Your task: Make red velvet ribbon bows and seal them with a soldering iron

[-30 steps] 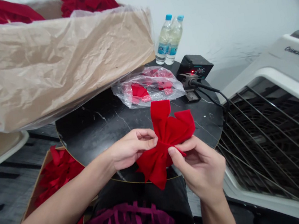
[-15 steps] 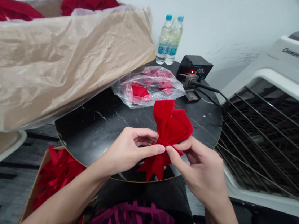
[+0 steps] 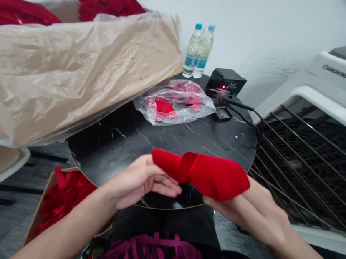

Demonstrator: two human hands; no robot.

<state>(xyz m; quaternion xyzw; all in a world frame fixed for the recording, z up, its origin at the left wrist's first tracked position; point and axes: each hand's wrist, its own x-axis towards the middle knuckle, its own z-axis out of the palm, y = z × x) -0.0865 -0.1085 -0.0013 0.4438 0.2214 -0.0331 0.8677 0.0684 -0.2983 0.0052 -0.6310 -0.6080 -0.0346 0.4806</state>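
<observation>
A red velvet bow is raised just above the near edge of the round black table, its two loops stretched left and right. My right hand holds it from behind and beneath the right loop, so several of its fingertips are hidden by the fabric. My left hand is beside the left loop, its fingers extended loosely under the bow. The loop covers part of that hand's upper side, and whether the thumb touches the cloth is hidden.
A clear plastic bag with red bows lies on the table. Behind are two bottles and a black control box with cables. A plastic-lined carton overhangs at left, a box of red ribbons below. A fan-like appliance stands right.
The bow has turned from upright to lying sideways, with its tails now out of sight. My left fingers have come away from its centre, and my right hand has shifted right and down.
</observation>
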